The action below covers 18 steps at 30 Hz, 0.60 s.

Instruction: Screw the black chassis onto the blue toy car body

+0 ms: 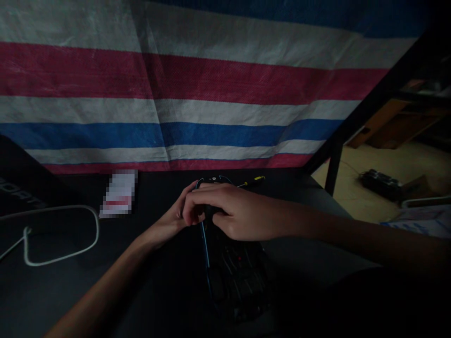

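Note:
A long black toy car [243, 277] with a blue edge down its left side lies on the dark table, its far end away from me. It seems to lie underside up, though the dim light hides detail. My left hand [178, 213] grips the car's far left side, its fingers partly covered by the other hand. Above the car's far half, my right hand [234, 211] has its fingers curled and pinched together. What they hold, if anything, is hidden. A screwdriver [255, 180] with a yellow and black handle lies just beyond my right hand.
A white cable [97, 230] loops on the table [155, 281] at the left. Behind it lies a blurred-out white and red packet or card [120, 193]. A striped plastic sheet [211, 80] hangs along the back. A dark frame post [334, 166] stands at the right.

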### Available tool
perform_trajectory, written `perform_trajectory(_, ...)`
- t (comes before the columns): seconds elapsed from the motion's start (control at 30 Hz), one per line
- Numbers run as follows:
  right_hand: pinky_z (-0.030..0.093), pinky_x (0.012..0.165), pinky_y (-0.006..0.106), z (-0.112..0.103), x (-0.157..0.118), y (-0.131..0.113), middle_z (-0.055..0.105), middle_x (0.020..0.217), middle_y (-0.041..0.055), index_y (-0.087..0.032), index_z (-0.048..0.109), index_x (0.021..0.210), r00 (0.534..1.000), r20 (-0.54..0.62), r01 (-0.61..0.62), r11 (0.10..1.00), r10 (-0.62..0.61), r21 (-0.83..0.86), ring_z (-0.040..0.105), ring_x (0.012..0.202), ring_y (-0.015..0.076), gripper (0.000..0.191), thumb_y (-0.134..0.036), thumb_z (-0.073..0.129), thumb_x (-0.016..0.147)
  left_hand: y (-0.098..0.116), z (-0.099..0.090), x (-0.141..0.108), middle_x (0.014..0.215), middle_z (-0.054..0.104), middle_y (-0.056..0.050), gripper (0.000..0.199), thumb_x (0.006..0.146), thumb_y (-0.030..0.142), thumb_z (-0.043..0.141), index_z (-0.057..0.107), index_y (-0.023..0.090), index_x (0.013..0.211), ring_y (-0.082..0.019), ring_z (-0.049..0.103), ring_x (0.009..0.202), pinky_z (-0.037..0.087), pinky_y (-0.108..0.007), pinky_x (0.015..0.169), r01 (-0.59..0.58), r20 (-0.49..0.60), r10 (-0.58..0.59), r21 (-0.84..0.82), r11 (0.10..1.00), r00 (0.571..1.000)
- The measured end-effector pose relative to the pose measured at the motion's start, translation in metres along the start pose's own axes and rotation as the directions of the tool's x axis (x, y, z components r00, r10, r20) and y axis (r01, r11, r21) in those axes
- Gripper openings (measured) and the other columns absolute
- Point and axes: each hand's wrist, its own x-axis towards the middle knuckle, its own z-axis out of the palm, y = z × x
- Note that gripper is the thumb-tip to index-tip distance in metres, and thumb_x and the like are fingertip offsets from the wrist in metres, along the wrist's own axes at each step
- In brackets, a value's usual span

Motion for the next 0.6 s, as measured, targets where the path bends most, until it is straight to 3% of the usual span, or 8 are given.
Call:
perform_trajectory(0.07, 0.042, 0.095, 0.032, -0.004, -0.002, -0.008, 0.067, 0.105, 0.0046, -0.020, 0.061, 0.097, 1.000, 0.011, -0.019, 0.987, 0.021, -0.162, 0.058, 0.104, 0.0179, 0.032, 0.002, 0.047, 0.079, 0.002, 0.002, 0.001, 0.157, 0.051, -0.009, 0.092, 0.080, 0.021, 0.083, 0.037, 0.036, 0.157, -0.035, 0.044, 0.146, 0.043, -0.048, 0.116, -0.018, -0.013, 0.018, 0.001, 1.000, 1.000)
perform_trajectory(0.17, 0.042, 0.084, 0.034, -0.007, -0.005, -0.013, 0.069, 0.101, 0.0074, -0.018, 0.064, 0.103, 0.991, -0.066, -0.130, 0.898, 0.113, -0.419, 0.060, 0.093, 0.0209, 0.013, -0.020, 0.053, 0.095, 0.005, 0.004, 0.001, 0.152, 0.055, -0.011, 0.081, 0.083, 0.022, 0.081, 0.043, 0.032, 0.154, -0.036, 0.045, 0.145, 0.038, -0.052, 0.119, -0.029, 0.005, 0.029, -0.023, 0.999, 1.000)
perform_trajectory(0.27, 0.039, 0.072, 0.033, -0.009, -0.006, -0.011, 0.070, 0.091, 0.0076, -0.016, 0.064, 0.109, 0.980, -0.100, -0.196, 0.812, 0.170, -0.550, 0.060, 0.078, 0.0195, 0.026, -0.033, 0.045, 0.105, 0.005, 0.005, 0.001, 0.151, 0.055, -0.009, 0.076, 0.087, 0.020, 0.078, 0.042, 0.034, 0.153, -0.032, 0.051, 0.140, 0.039, -0.051, 0.118, 0.017, 0.015, -0.016, -0.052, 0.999, 1.000)
perform_trajectory(0.43, 0.043, 0.083, 0.032, -0.017, -0.011, -0.010, 0.067, 0.109, 0.0092, -0.015, 0.064, 0.111, 0.998, 0.025, -0.041, 0.902, 0.057, -0.430, 0.062, 0.097, 0.0192, 0.015, -0.022, 0.054, 0.102, -0.003, -0.001, 0.000, 0.141, 0.063, -0.010, 0.068, 0.088, 0.018, 0.077, 0.049, 0.030, 0.148, -0.033, 0.053, 0.139, 0.041, -0.049, 0.117, 0.018, 0.029, -0.015, -0.084, 0.996, 0.999)
perform_trajectory(0.6, 0.045, 0.094, 0.033, -0.015, -0.009, -0.012, 0.065, 0.121, 0.0089, -0.018, 0.063, 0.114, 0.998, 0.031, 0.059, 0.958, -0.053, -0.280, 0.058, 0.110, 0.0186, 0.024, -0.008, 0.053, 0.094, -0.012, -0.011, 0.001, 0.129, 0.071, -0.008, 0.062, 0.086, 0.021, 0.078, 0.055, 0.029, 0.144, -0.032, 0.053, 0.138, 0.042, -0.045, 0.116, 0.008, 0.019, -0.008, -0.006, 1.000, 1.000)
